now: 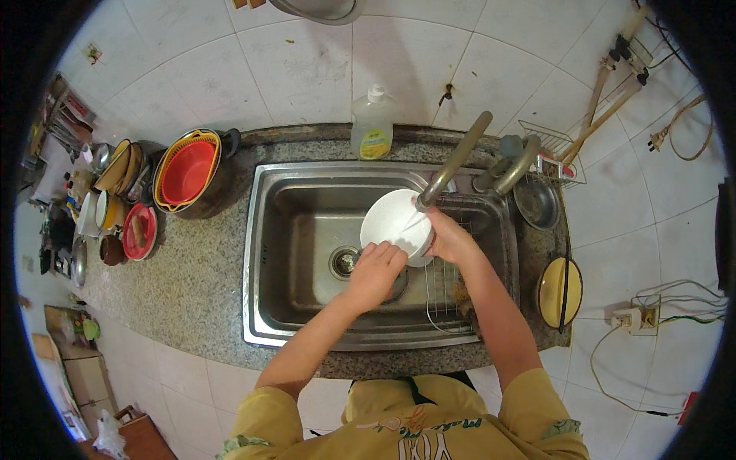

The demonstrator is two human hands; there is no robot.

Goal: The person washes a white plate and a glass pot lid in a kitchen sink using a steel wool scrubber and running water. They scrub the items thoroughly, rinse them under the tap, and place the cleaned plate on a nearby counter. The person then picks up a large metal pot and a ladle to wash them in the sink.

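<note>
Under the tap (458, 159) I hold a white bowl (389, 218) over the steel sink (299, 230), its inside tilted up toward the spout. A thin stream of water falls into it. My right hand (452, 238) grips the bowl's right side, with part of the fingers hidden behind it. At the near left rim, my left hand (376, 272) has its fingers bent over the edge; the thumb is hard to see. Below the bowl lie the round drain (343, 262) and, to the right, a wire rack (448, 295) in the sink.
A soap bottle (372, 126) stands behind the sink. Left on the granite counter (199, 291) are a red basket (188, 170) nested in a pot and several bowls. On the right sit a dark metal bowl (537, 203) and a yellow dish (550, 295) with chopsticks (566, 295) across it.
</note>
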